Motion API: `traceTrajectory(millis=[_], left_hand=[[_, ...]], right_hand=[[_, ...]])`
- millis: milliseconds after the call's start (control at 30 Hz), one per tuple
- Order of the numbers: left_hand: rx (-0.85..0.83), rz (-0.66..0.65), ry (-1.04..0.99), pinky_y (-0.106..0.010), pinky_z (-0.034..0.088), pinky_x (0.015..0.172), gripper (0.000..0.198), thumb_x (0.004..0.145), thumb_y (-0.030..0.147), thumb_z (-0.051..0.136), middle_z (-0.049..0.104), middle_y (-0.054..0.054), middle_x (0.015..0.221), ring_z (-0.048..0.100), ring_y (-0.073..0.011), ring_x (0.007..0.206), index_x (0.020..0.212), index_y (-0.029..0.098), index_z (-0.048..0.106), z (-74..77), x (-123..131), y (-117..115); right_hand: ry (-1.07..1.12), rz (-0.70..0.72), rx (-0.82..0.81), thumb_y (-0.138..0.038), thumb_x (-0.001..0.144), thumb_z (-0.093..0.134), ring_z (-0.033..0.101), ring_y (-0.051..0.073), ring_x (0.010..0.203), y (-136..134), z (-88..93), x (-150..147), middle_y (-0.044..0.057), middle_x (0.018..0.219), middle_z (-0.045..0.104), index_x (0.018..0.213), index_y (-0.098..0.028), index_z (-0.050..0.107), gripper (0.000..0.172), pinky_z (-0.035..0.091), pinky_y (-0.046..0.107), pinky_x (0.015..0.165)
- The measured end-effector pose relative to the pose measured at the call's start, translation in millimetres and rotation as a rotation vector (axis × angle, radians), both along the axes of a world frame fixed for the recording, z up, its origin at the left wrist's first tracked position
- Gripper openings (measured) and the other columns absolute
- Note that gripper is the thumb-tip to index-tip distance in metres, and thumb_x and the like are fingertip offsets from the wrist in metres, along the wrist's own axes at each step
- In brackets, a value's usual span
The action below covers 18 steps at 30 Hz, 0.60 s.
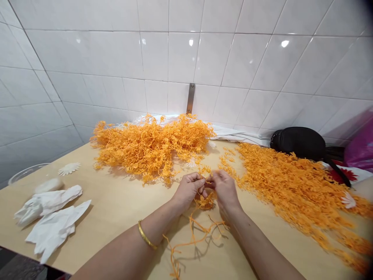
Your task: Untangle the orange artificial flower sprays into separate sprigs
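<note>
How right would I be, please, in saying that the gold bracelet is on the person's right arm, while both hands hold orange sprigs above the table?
Not quite: the head view shows the gold bracelet on the left arm, not the right. The left hand and right hand do hold orange sprigs above the table.

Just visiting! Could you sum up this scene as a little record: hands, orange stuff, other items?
Left hand: fingers together on an orange sprig; palm unseen
Right hand: at the same sprig, grip blurred
Left forearm: gold-coloured bangle
Behind, left: bushy orange heap
Right: spread of loose orange pieces
Far right: black bag
Left side: crumpled white pieces, paper or cloth
Surface: pale table
</note>
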<state>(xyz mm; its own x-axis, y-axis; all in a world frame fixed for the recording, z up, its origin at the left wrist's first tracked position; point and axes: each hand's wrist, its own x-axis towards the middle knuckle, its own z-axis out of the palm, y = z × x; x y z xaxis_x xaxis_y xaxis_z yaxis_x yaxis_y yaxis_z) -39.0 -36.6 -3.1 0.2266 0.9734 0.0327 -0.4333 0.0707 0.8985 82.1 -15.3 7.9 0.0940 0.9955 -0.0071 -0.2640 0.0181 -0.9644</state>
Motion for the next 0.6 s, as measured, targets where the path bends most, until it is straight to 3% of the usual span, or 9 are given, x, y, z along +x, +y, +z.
traceTrajectory(millis=[67, 133, 267, 433, 600], left_hand=[[0.004, -0.007, -0.019, -0.020, 0.035, 0.045, 0.021, 0.066, 0.026, 0.060, 0.042, 0.006, 0.041, 0.051, -0.0087, 0.041, 0.058, 0.015, 0.044, 2.9, -1.5, -2.2], [-0.020, 0.015, -0.024, -0.019, 0.035, 0.045, 0.020, 0.066, 0.026, 0.060, 0.042, 0.005, 0.041, 0.051, -0.0089, 0.041, 0.058, 0.015, 0.045, 4.5, -2.6, -2.8], [-0.072, 0.126, 0.050, -0.017, 0.029, 0.038, 0.019, 0.064, 0.027, 0.060, 0.043, 0.005, 0.041, 0.051, -0.0094, 0.041, 0.060, 0.015, 0.046, 2.1, -1.8, 0.9], [-0.091, 0.157, 0.159, -0.017, 0.028, 0.035, 0.014, 0.064, 0.025, 0.058, 0.041, 0.007, 0.038, 0.048, -0.0092, 0.036, 0.073, 0.014, 0.054, 1.8, -0.5, 0.2], [-0.078, 0.093, 0.178, -0.018, 0.030, 0.037, 0.011, 0.065, 0.021, 0.056, 0.042, 0.006, 0.037, 0.048, -0.0093, 0.036, 0.072, 0.013, 0.057, 6.4, 0.1, -5.4]], right_hand=[[0.081, -0.224, -0.102, -0.025, 0.071, 0.053, 0.055, 0.011, 0.041, 7.4, 4.5, 15.1, -0.006, 0.046, 0.052, 0.059, -0.020, 0.042, 0.017, 0.048, 0.026, 0.050], [0.087, -0.272, -0.133, -0.023, 0.072, 0.050, 0.056, 0.011, 0.043, 11.6, 9.2, 28.2, -0.006, 0.046, 0.052, 0.062, -0.020, 0.042, 0.014, 0.049, 0.027, 0.054], [-0.038, -0.108, -0.089, -0.023, 0.065, 0.058, 0.057, 0.011, 0.044, 8.3, 14.1, 32.2, -0.005, 0.051, 0.056, 0.066, -0.019, 0.046, 0.013, 0.047, 0.024, 0.053], [0.046, 0.157, -0.069, -0.025, 0.056, 0.069, 0.057, 0.010, 0.054, -1.1, 13.1, 21.2, -0.003, 0.065, 0.057, 0.077, -0.018, 0.053, 0.027, 0.048, 0.027, 0.058], [0.013, 0.203, -0.078, -0.028, 0.054, 0.074, 0.050, 0.006, 0.051, -3.9, 5.4, 12.5, -0.005, 0.067, 0.053, 0.083, -0.021, 0.054, 0.036, 0.041, 0.020, 0.048]])
